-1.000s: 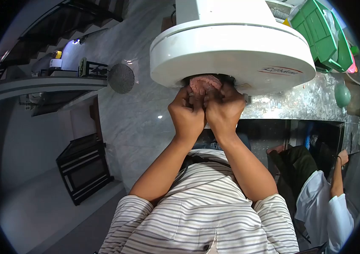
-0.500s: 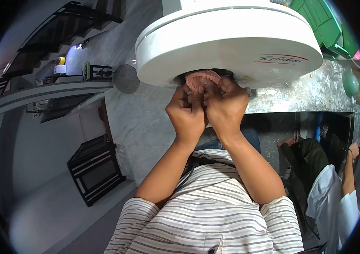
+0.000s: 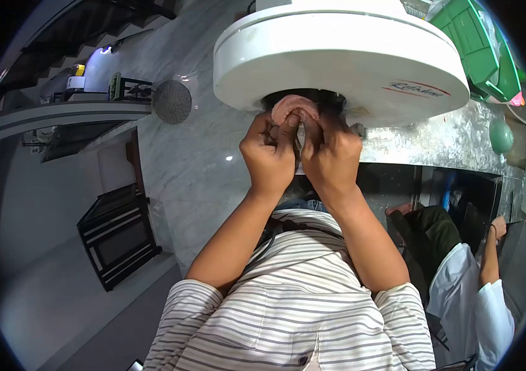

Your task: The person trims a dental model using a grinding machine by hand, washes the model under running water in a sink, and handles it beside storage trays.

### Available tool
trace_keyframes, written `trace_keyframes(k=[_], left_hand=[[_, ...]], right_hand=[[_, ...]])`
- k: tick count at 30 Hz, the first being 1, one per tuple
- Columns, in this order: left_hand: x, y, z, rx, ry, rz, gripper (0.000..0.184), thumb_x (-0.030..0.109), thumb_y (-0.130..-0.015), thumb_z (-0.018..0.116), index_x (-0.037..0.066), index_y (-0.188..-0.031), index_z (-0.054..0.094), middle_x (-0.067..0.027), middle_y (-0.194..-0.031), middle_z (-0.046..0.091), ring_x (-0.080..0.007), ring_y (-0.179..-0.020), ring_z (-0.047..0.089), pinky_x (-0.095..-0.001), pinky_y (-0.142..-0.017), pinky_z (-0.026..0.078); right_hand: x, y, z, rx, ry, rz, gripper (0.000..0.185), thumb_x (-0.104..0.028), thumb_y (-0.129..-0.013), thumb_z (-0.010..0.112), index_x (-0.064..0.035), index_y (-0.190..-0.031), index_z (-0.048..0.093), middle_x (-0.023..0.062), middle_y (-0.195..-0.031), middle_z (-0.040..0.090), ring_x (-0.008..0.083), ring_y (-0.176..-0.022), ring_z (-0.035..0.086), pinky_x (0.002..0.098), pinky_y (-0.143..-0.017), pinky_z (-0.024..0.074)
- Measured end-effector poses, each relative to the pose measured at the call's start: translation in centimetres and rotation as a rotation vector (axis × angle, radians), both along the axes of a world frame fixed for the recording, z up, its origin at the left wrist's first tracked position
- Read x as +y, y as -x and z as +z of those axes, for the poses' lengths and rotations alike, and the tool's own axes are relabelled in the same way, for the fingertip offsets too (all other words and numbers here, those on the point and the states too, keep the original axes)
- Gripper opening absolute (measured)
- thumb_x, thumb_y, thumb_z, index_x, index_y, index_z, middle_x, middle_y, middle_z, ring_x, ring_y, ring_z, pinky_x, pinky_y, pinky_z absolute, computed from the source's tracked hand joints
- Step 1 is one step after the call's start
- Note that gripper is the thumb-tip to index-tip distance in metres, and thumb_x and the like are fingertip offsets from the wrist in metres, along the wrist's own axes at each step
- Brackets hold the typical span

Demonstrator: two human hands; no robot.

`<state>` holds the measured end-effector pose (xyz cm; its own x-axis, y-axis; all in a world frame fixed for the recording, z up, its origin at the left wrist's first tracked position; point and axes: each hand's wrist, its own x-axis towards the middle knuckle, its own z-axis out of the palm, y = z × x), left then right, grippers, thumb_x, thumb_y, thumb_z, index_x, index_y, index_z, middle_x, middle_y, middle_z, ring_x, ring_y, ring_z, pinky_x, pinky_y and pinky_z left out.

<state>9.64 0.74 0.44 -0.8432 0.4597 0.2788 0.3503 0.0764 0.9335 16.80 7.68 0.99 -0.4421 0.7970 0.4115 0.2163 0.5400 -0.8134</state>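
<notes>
A pink, horseshoe-shaped dental cast is pinched between my two hands at the dark opening on the underside of a white rounded machine. My left hand grips its left end, with the thumb pressed on the inner curve. On the other end, my right hand has its fingers closed, the two thumbs close together. Both hands' fingertips reach into shadow at the opening, so they are partly hidden. The smooth curved side of the cast faces me.
Right of the machine are green bins and a round green object on a speckled counter. Another person in a white top sits close on my right. A round grey stool stands on the left.
The dental cast has tilted in my fingers: its bumpy face showed before, its smoother curved side now. Both hands stay at the opening. The view has shifted slightly.
</notes>
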Motion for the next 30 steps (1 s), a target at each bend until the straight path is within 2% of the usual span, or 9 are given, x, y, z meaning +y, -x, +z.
trace_keyframes(k=[1, 8, 10, 13, 30], left_hand=[[-0.1, 0.2, 0.0, -0.031, 0.036, -0.002, 0.011, 0.006, -0.091, 0.071, -0.004, -0.091, 0.064, -0.0067, -0.063, 0.061, -0.0073, -0.055, 0.051, -0.0255, -0.051, 0.042], [0.4, 0.1, 0.5, -0.012, 0.230, 0.083, 0.024, 0.015, -0.093, 0.070, -0.004, -0.080, 0.064, -0.0089, -0.059, 0.060, -0.0117, -0.053, 0.052, -0.0315, -0.050, 0.042], [0.4, 0.1, 0.4, -0.002, 0.234, 0.079, 0.024, 0.015, -0.093, 0.070, -0.004, -0.079, 0.064, -0.0090, -0.059, 0.059, -0.0118, -0.053, 0.051, -0.0317, -0.050, 0.041], [0.3, 0.1, 0.6, 0.010, 0.254, 0.076, 0.024, 0.015, -0.093, 0.070, -0.004, -0.078, 0.063, -0.0094, -0.058, 0.059, -0.0119, -0.052, 0.051, -0.0322, -0.050, 0.041], [0.8, -0.1, 0.5, -0.055, 0.216, 0.080, 0.028, 0.017, -0.094, 0.070, -0.003, -0.076, 0.062, -0.0060, -0.054, 0.052, -0.0095, -0.052, 0.042, -0.0312, -0.047, 0.035]], right_hand=[[-0.1, 0.2, -0.1, 0.002, 0.013, 0.016, 0.004, -0.001, -0.086, 0.065, 0.0007, -0.088, 0.062, 0.0221, -0.075, 0.063, 0.0412, -0.065, 0.064, 0.0438, -0.056, 0.0515], [0.3, 1.0, -0.8, 0.018, 0.068, -0.025, 0.007, -0.004, -0.087, 0.063, 0.0007, -0.083, 0.061, 0.0229, -0.072, 0.063, 0.0424, -0.063, 0.063, 0.0454, -0.056, 0.0515], [0.3, 1.0, -1.0, -0.007, 0.033, -0.055, 0.007, -0.006, -0.087, 0.063, -0.0005, -0.084, 0.067, 0.0208, -0.067, 0.064, 0.0376, -0.057, 0.064, 0.0402, -0.052, 0.0491], [0.3, 0.9, -0.4, -0.018, 0.117, -0.026, 0.008, -0.005, -0.087, 0.063, 0.0002, -0.081, 0.061, 0.0221, -0.072, 0.063, 0.0407, -0.063, 0.063, 0.0451, -0.056, 0.0516], [0.3, 1.2, -0.1, 0.029, 0.106, -0.076, 0.004, -0.002, -0.087, 0.062, 0.0011, -0.085, 0.062, 0.0221, -0.075, 0.065, 0.0412, -0.062, 0.064, 0.0442, -0.056, 0.0516]])
